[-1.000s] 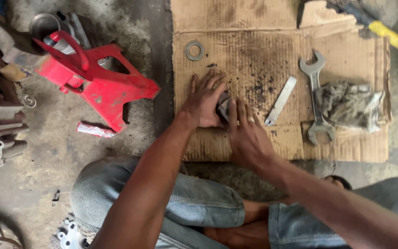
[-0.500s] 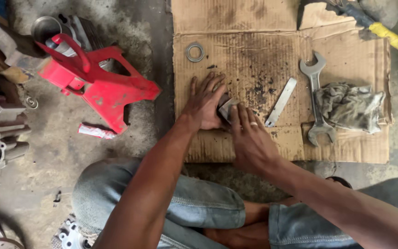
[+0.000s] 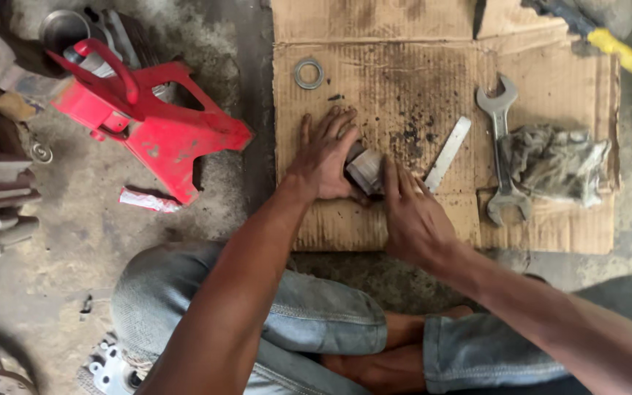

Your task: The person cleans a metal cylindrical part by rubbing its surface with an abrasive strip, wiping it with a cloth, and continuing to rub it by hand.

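The left hand (image 3: 323, 157) lay flat, fingers spread, bracing a small grey metal part (image 3: 366, 170) against the cardboard (image 3: 374, 44). The right hand (image 3: 412, 216) pressed that part from the other side, so it sat pinned between both. A metal strip (image 3: 448, 153) and wrench (image 3: 502, 150) lay just right of the hands, within reach.

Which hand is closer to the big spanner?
The right hand. It lies nearer the open-ended spanner, with the flat metal strip between them. The left hand lies farther off.
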